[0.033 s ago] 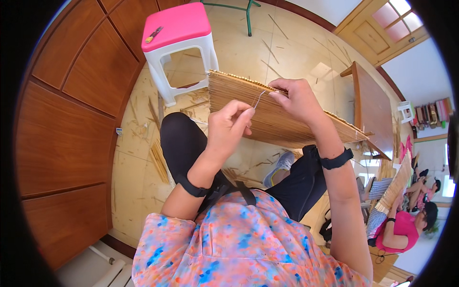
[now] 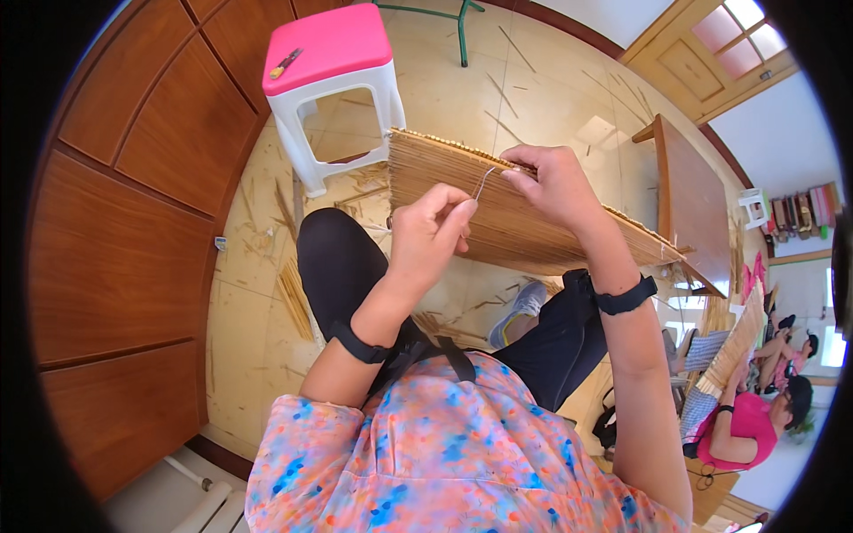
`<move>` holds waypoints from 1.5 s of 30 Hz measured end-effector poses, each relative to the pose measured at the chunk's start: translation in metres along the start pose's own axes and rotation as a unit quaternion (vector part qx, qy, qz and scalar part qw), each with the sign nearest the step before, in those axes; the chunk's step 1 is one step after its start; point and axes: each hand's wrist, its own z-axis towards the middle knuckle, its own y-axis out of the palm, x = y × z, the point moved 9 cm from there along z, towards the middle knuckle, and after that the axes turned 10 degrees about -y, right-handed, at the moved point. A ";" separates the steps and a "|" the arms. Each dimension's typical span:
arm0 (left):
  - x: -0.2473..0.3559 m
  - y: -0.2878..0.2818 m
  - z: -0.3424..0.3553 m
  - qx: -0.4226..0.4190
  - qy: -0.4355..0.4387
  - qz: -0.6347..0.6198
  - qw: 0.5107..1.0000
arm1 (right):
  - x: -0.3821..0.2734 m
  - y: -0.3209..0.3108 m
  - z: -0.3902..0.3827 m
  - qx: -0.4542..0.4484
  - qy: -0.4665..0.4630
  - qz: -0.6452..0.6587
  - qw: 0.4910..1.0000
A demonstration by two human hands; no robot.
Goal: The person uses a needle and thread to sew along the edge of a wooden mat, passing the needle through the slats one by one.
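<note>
A mat of thin brown sticks point(image 2: 533, 233) lies tilted across in front of my knees, its beaded-looking row of stick ends along the upper edge. My right hand point(image 2: 553, 182) pinches that upper edge between thumb and fingers. Lower and to the left, my left hand point(image 2: 433, 233) has its thumb and forefinger pressed together on a thin pale cord point(image 2: 483, 181). The cord runs up in a short slanting line to the mat's edge beside my right fingertips. What lies inside my curled left fingers is hidden.
A pink-topped white stool point(image 2: 333, 44) with a small cutter point(image 2: 285, 64) on it stands ahead left. Wooden cabinets point(image 2: 124, 240) line the left. Loose sticks point(image 2: 295, 298) litter the floor. A brown table point(image 2: 693, 200) is at right; beyond, a seated person point(image 2: 742, 431) holds another mat.
My left hand has shifted very slightly to the right, toward the mat's edge. My right hand and the mat stay almost where they were.
</note>
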 end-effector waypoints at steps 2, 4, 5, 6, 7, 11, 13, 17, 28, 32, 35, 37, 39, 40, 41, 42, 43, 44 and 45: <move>-0.006 0.008 0.007 -0.012 0.005 -0.009 1.000 | 0.005 0.000 -0.001 0.002 0.009 0.010 1.000; -0.010 0.009 0.012 0.000 0.006 0.047 0.999 | 0.004 -0.001 0.002 0.014 -0.012 -0.034 0.999; -0.014 0.010 0.014 -0.001 0.005 0.048 0.999 | 0.005 0.000 0.001 0.014 -0.011 -0.033 0.999; -0.015 0.010 0.016 0.012 0.027 0.077 0.997 | 0.003 -0.001 0.002 0.029 -0.026 -0.053 0.998; -0.013 0.010 0.016 0.024 0.050 0.105 0.993 | 0.000 -0.003 0.002 0.044 -0.042 -0.072 0.996; -0.005 0.009 0.017 0.057 0.087 0.132 0.986 | 0.003 -0.002 0.002 0.069 -0.046 -0.075 0.994; -0.002 0.009 0.017 0.065 0.086 0.165 0.980 | 0.000 -0.001 0.002 0.064 -0.044 -0.102 0.992; 0.003 0.012 0.022 0.077 0.088 0.163 0.980 | 0.004 0.000 0.001 0.065 -0.040 -0.104 0.992; 0.006 0.010 0.024 0.089 0.099 0.172 0.976 | 0.000 0.001 0.000 0.073 -0.065 -0.123 0.988; 0.006 0.009 0.023 0.092 0.103 0.175 0.975 | -0.002 0.001 -0.001 0.077 -0.067 -0.119 0.988; 0.010 0.009 0.022 0.090 0.115 0.183 0.972 | -0.001 0.002 -0.002 0.073 -0.063 -0.121 0.988; 0.012 0.009 0.022 0.088 0.116 0.187 0.971 | -0.001 0.001 -0.003 0.079 -0.060 -0.112 0.989; 0.010 0.008 0.022 0.087 0.108 0.187 0.972 | -0.003 0.002 -0.004 0.080 -0.062 -0.108 0.989; 0.009 0.007 0.022 0.086 0.102 0.186 0.973 | -0.004 0.002 -0.005 0.081 -0.064 -0.106 0.989; 0.008 0.007 0.021 0.087 0.100 0.187 0.973 | -0.007 0.003 -0.006 0.081 -0.064 -0.105 0.989; 0.005 0.006 0.020 0.087 0.084 0.179 0.976 | -0.010 0.003 -0.007 0.080 -0.060 -0.097 0.990; 0.002 0.004 0.018 0.087 0.068 0.171 0.979 | -0.013 0.003 -0.008 0.079 -0.056 -0.089 0.991; 0.002 0.004 0.017 0.086 0.066 0.171 0.979 | -0.013 0.005 -0.011 0.077 -0.054 -0.088 0.992; 0.000 0.004 0.016 0.072 0.047 0.160 0.983 | -0.015 0.004 -0.014 0.086 -0.058 -0.083 0.991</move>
